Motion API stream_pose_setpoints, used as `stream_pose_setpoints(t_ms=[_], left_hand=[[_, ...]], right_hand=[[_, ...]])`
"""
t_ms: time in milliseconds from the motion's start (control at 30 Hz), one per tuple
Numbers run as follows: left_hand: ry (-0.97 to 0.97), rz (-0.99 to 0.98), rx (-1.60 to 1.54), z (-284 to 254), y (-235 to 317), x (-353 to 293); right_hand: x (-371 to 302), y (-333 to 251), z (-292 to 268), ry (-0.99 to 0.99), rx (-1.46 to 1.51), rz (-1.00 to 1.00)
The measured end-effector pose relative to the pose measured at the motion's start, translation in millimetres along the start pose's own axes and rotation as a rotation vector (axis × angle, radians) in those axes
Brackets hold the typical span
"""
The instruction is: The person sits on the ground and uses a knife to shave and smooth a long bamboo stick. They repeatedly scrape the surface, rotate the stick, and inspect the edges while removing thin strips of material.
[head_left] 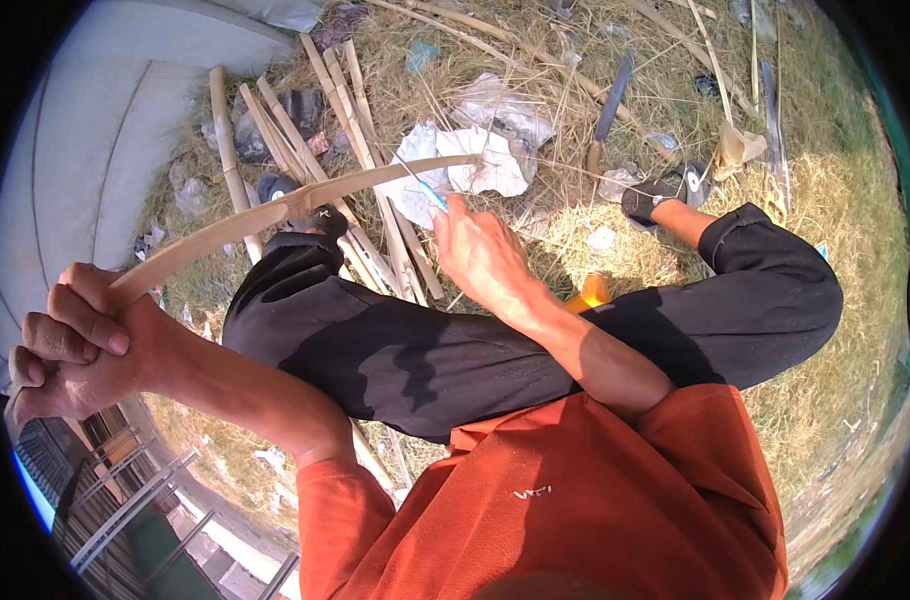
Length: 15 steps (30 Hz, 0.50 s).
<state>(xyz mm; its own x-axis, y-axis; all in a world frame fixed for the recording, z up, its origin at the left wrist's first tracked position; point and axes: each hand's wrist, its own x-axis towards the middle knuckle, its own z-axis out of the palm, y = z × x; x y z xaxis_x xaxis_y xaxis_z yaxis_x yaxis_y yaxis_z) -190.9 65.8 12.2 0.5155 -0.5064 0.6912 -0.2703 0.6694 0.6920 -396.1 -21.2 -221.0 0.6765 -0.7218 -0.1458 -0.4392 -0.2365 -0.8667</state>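
Observation:
A long, flat strip of split bamboo (215, 236) slants from lower left up to the middle of the head view, with a node partway along it. My left hand (90, 335) is closed around its near end, out at the left side. My right hand (483, 255), in front of my lap, grips a knife (434, 195) by its light blue handle. The thin blade points up and left, across the strip near its far end. Whether the edge touches the bamboo, I cannot tell.
Several bamboo pieces (395, 245) lie on the dry grass (565, 240) beyond my legs. White plastic scraps (490, 165) lie near the strip's far end. Something yellow (590, 292) shows between my crossed legs. A pale wall (105, 150) stands on the left, metal bars (135, 510) at lower left.

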Motion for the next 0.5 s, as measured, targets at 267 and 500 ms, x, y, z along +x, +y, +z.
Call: stream_pose_setpoints(t_ms=[267, 500], left_hand=[[-0.425, -0.010, -0.435, 19, -5, -12], [-0.364, 0.061, -0.435, 22, -9, -12]], right_hand=[[-22, -59, -45, -0.129, 0.272, -0.238], [-6, -14, -38, -0.122, -0.038, 0.017]])
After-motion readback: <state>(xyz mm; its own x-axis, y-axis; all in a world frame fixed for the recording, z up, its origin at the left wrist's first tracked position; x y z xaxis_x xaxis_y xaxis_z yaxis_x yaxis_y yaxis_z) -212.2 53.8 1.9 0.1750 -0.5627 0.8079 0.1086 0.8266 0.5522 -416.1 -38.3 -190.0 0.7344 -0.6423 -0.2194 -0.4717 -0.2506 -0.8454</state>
